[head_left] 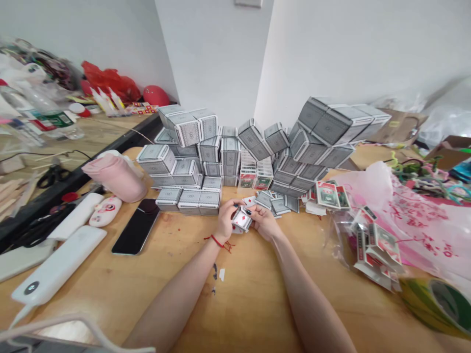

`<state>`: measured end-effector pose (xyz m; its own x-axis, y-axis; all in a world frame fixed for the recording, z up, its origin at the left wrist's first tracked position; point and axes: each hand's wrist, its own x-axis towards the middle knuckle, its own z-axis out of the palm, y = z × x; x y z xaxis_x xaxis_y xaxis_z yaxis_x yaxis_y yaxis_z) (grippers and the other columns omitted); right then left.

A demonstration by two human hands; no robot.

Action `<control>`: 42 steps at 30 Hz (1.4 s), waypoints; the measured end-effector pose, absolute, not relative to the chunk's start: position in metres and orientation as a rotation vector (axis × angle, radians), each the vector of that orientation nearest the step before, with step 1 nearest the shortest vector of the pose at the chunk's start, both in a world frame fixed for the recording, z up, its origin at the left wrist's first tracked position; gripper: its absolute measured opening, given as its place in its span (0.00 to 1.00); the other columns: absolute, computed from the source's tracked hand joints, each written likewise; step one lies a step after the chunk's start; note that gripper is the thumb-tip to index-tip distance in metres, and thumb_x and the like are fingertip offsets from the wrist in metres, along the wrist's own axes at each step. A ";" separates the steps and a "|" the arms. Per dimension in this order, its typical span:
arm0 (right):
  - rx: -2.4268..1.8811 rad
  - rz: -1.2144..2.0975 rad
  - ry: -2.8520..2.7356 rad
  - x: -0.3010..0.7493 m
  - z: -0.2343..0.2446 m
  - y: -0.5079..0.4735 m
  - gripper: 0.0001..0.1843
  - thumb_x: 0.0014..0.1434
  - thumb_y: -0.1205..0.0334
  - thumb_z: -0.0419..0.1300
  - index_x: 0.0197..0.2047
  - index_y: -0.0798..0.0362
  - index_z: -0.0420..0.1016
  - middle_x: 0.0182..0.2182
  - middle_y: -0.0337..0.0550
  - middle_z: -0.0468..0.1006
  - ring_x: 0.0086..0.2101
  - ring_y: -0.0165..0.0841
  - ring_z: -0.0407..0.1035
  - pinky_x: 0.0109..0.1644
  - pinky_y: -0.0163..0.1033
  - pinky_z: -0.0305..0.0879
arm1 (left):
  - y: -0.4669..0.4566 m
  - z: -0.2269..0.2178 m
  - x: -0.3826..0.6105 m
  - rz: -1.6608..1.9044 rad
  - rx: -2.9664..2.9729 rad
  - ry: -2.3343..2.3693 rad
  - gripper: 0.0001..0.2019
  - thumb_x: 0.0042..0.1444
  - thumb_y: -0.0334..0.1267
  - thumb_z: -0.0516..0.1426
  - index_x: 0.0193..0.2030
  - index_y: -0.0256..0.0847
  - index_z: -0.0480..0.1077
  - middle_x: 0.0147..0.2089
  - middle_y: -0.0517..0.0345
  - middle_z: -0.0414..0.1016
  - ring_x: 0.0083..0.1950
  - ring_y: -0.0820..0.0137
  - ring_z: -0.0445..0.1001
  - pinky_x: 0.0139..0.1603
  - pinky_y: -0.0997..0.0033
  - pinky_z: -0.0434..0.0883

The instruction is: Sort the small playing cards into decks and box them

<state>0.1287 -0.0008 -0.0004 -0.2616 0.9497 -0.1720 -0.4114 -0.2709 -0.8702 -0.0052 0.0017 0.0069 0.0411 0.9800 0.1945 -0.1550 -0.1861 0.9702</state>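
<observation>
Low over the middle of the table, my left hand (227,219) and my right hand (264,221) both grip a playing card (241,218) with red diamonds on its white face. The card looks bent or folded. More cards lie under and just behind my fingers. To the right of my hands rest several loose grey-backed cards (278,203). Behind stand stacked blocks folded from grey-backed cards, a left pile (199,198) and a right pile (311,147). Two packs of cards (256,171) stand between these piles.
On the left lie a black phone (136,228), a pink roll (117,175) and a white power bank (59,267). Opened card boxes (379,247), pink printed plastic (419,211) and a tape roll (437,304) are on the right. A wall rises behind the blocks.
</observation>
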 end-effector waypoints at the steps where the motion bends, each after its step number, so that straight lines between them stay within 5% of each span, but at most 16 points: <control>1: -0.916 1.664 -0.883 0.127 -0.001 0.000 0.15 0.39 0.55 0.67 0.26 0.54 0.69 0.20 0.37 0.73 0.21 0.29 0.67 0.28 0.36 0.65 | 0.003 0.006 -0.004 1.373 1.199 0.953 0.13 0.49 0.37 0.46 0.31 0.36 0.70 0.35 0.54 0.72 0.37 0.68 0.68 0.39 0.71 0.64; 8: -1.102 1.365 -0.983 0.125 -0.006 0.002 0.14 0.42 0.53 0.64 0.26 0.53 0.67 0.14 0.32 0.67 0.14 0.24 0.57 0.18 0.30 0.53 | 0.012 0.001 0.005 1.260 1.061 1.108 0.11 0.43 0.39 0.58 0.33 0.35 0.72 0.33 0.55 0.75 0.33 0.70 0.70 0.35 0.72 0.65; 23: -1.114 1.235 -1.070 0.122 -0.013 0.001 0.11 0.45 0.55 0.61 0.28 0.52 0.66 0.15 0.31 0.66 0.16 0.26 0.59 0.21 0.32 0.56 | 0.012 -0.004 0.005 1.290 1.053 1.133 0.09 0.41 0.38 0.59 0.29 0.35 0.71 0.27 0.59 0.72 0.27 0.75 0.66 0.29 0.76 0.63; 30: -1.068 1.171 -1.098 0.117 -0.013 0.001 0.21 0.40 0.63 0.64 0.38 0.50 0.61 0.32 0.39 0.75 0.31 0.31 0.70 0.36 0.36 0.66 | 0.015 -0.009 0.008 1.396 0.881 1.094 0.09 0.44 0.37 0.58 0.32 0.36 0.67 0.30 0.61 0.70 0.30 0.77 0.67 0.32 0.77 0.64; 42: -1.132 1.138 -1.222 0.122 -0.014 0.002 0.13 0.49 0.58 0.57 0.38 0.52 0.72 0.32 0.39 0.74 0.33 0.33 0.67 0.38 0.38 0.64 | 0.008 0.002 -0.001 1.409 1.530 1.274 0.07 0.52 0.34 0.52 0.36 0.40 0.71 0.39 0.54 0.70 0.42 0.69 0.68 0.44 0.69 0.65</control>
